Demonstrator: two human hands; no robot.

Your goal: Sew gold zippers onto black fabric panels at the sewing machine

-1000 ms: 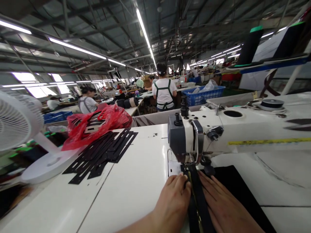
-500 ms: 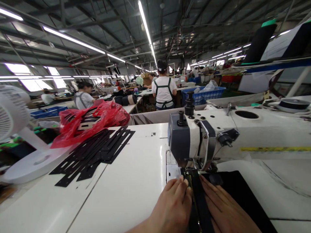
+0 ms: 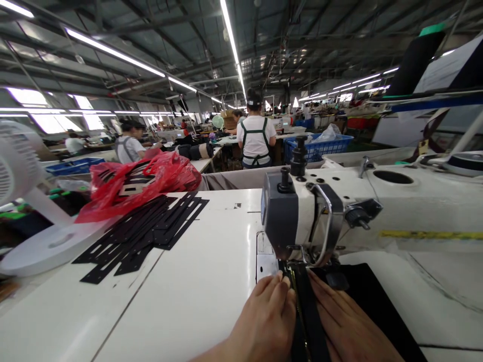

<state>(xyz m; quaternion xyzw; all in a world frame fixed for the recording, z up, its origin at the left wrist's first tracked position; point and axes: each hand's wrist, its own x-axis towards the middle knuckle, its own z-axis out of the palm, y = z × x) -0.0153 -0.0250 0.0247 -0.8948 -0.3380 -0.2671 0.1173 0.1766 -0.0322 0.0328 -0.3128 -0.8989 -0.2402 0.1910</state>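
Both hands (image 3: 302,317) flat on unmarked black strip (image 3: 307,301)

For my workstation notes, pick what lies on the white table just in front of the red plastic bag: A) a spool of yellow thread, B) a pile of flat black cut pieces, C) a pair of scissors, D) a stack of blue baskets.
B: a spread pile of flat black cut pieces lies on the white table beside the red plastic bag.

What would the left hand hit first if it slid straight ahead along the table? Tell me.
Likely the sewing machine head: the left hand points its fingertips at the presser foot area just beyond, though depth is unclear.
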